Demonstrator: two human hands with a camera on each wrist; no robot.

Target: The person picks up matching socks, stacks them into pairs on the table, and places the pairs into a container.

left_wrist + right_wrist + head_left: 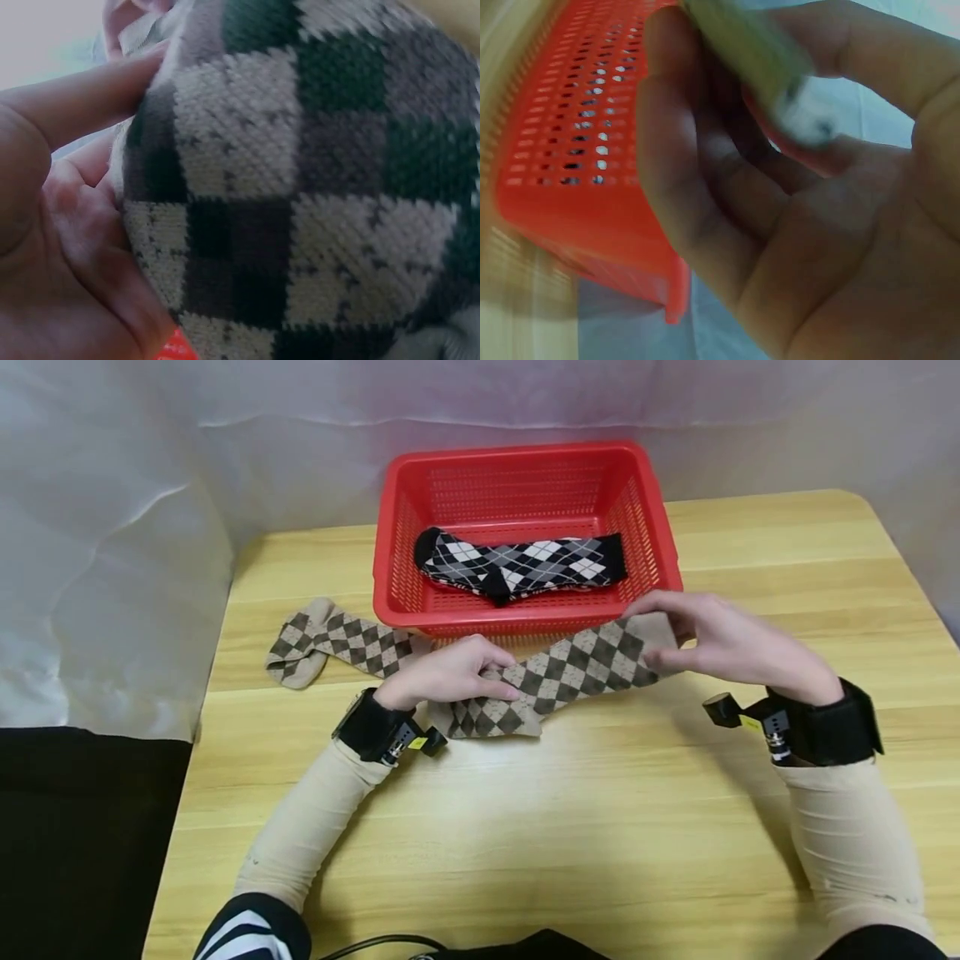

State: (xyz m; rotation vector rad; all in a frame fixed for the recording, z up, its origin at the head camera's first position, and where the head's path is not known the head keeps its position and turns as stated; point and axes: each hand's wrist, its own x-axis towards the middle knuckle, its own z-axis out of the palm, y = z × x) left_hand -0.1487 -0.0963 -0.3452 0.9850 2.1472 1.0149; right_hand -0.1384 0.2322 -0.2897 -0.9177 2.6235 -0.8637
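A beige argyle sock [592, 664] with brown diamonds stretches between my two hands in front of the red basket. My left hand [453, 672] pinches it near the middle, thumb on top; in the left wrist view the patterned knit [300, 165] fills most of the picture. At the plain cuff end, my right hand [720, 635] grips the sock between thumb and fingers, and the right wrist view shows the blurred cuff edge [757, 60] inside the curled hand. Left of my left hand lies a second beige argyle sock [360, 639], its toe end folded over.
The red plastic basket [386, 539] stands at the back of the wooden table [570, 835]. Black, grey and white argyle socks [525, 564] lie flat inside it. Pale curtain cloth [300, 468] hangs behind. A black cable [390, 937] runs along the front edge.
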